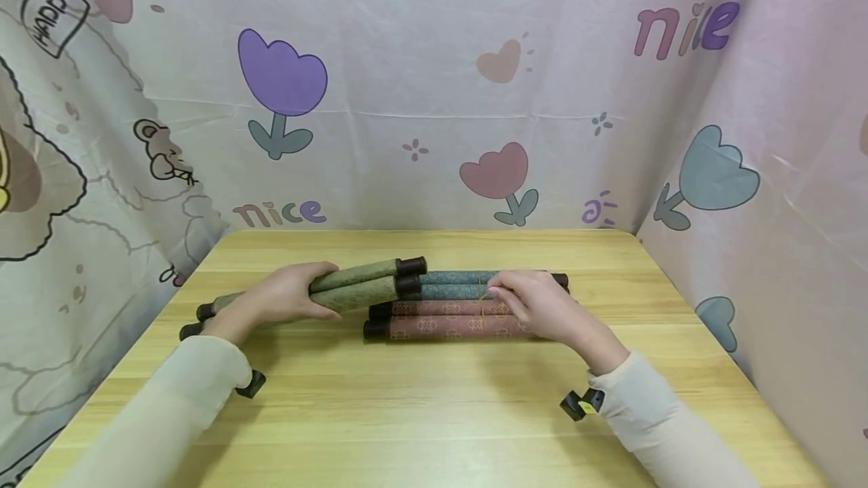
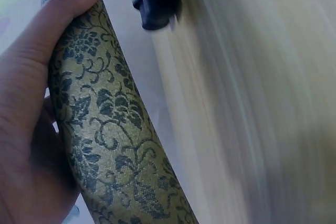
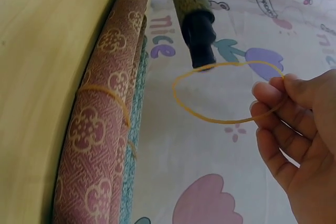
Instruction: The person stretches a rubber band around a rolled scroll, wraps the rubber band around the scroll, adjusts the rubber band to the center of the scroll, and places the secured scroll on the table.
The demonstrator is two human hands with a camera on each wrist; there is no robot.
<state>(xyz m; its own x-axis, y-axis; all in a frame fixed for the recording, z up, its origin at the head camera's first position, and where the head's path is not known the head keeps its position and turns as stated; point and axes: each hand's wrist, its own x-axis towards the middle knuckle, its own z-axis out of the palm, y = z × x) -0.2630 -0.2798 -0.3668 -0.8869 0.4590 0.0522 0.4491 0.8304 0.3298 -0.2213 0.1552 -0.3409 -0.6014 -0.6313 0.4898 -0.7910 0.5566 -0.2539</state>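
Observation:
My left hand (image 1: 288,294) grips a pair of green patterned scrolls (image 1: 356,294) with dark end knobs, thumb and fingers around them. They slant, their right ends higher and overlapping the blue scrolls (image 1: 447,278) in the head view. Between thumb and fingertips, my right hand (image 1: 539,303) pinches a yellow rubber band (image 3: 231,122). In the right wrist view the band hangs as a wide loop, with the green scrolls' dark ends right at its far side. Two red flower-patterned scrolls (image 1: 434,327) lie in front of the blue ones, and another band (image 3: 105,88) crosses them.
The wooden table (image 1: 420,413) has a patterned cloth (image 1: 380,81) hanging behind it and along both sides. A dark wrist-camera mount (image 1: 251,384) sticks out from the left cuff, and another mount (image 1: 575,405) from the right.

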